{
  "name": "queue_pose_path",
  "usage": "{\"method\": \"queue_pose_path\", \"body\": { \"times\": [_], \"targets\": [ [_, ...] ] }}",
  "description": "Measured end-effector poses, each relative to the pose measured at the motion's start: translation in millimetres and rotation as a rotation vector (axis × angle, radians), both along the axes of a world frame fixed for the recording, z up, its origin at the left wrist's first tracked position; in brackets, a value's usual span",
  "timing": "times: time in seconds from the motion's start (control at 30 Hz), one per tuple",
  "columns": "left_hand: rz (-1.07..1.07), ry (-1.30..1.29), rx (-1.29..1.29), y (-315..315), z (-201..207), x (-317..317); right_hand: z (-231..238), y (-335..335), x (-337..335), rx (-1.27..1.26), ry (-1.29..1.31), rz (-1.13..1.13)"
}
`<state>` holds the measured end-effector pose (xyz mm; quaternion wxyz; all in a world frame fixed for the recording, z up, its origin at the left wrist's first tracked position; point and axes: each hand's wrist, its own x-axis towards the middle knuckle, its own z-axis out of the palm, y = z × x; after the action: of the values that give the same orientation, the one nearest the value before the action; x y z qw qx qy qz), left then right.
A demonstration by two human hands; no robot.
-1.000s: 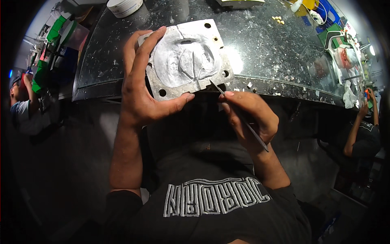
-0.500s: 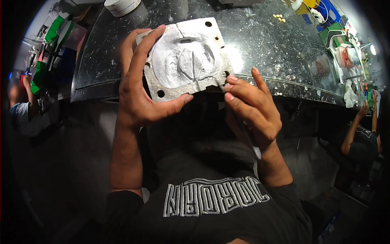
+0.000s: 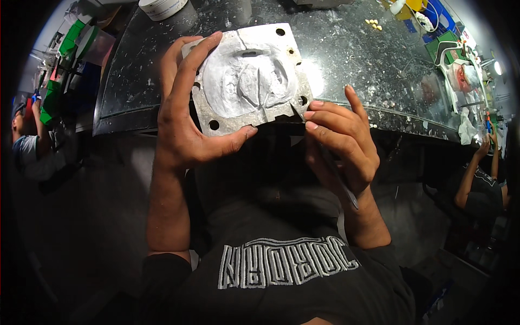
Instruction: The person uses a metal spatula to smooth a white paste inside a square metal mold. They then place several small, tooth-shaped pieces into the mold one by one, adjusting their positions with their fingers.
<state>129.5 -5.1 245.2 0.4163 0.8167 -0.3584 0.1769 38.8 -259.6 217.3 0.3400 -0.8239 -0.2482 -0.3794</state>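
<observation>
A squarish grey metal mould plate [image 3: 249,81] faces up, tilted, just over the bench's near edge. White plaster fills its middle, with a rounded hollow, a raised centre and several cracks; holes mark the metal corners. My left hand [image 3: 184,122] is closed around its left side, fingers along the far left edge and thumb on the near edge. Beside the plate's near right corner, my right hand [image 3: 344,138] pinches a slim metal carving tool [image 3: 338,176], little finger raised. The tool's flattened rear end points back toward my forearm. I cannot tell whether its front tip touches the plate.
The dark, white-speckled bench [image 3: 368,70] carries a white round tub [image 3: 162,8] at far left and several small yellowish pieces [image 3: 373,24] at far right. Green bins [image 3: 54,100] stand left. Another person [image 3: 30,132] is at left, another [image 3: 479,181] at right.
My right hand has shifted slightly right, and the tool's tip has drawn away from the plaster toward the plate's near right corner. My left hand and the plate are nearly still.
</observation>
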Motion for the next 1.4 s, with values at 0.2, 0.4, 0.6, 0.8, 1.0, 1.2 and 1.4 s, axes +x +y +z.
{"method": "queue_pose_path", "body": {
  "times": [0.2, 0.4, 0.6, 0.8, 1.0, 1.2, 1.4],
  "targets": [
    [0.007, 0.023, -0.022, -1.0, 0.8, -1.1, 0.0, 8.5, 3.4, -0.021, -0.017, 0.032],
    [-0.018, 0.009, -0.038, 2.0, -2.5, 1.7, -3.9, -1.4, 4.5, 0.01, -0.017, -0.02],
    [0.033, 0.045, -0.049, 0.5, -4.1, -1.7, -6.6, 25.6, -12.8, 0.054, 0.046, 0.06],
    [0.048, -0.041, -0.023, 0.6, -6.9, -2.0, -10.5, 44.1, -18.6, 0.034, 0.017, -0.053],
    [0.055, -0.061, -0.036, 3.0, -10.3, -0.9, -9.9, 53.5, -20.3, 0.075, 0.078, -0.039],
    [0.119, -0.079, -0.048, -4.5, -12.1, -9.4, 10.3, 49.8, -25.7, -0.059, 0.111, -0.127],
    [0.129, -0.069, -0.088, -10.3, -13.3, -14.1, 13.1, 46.3, -21.9, 0.034, 0.156, -0.066]
  ]
}}
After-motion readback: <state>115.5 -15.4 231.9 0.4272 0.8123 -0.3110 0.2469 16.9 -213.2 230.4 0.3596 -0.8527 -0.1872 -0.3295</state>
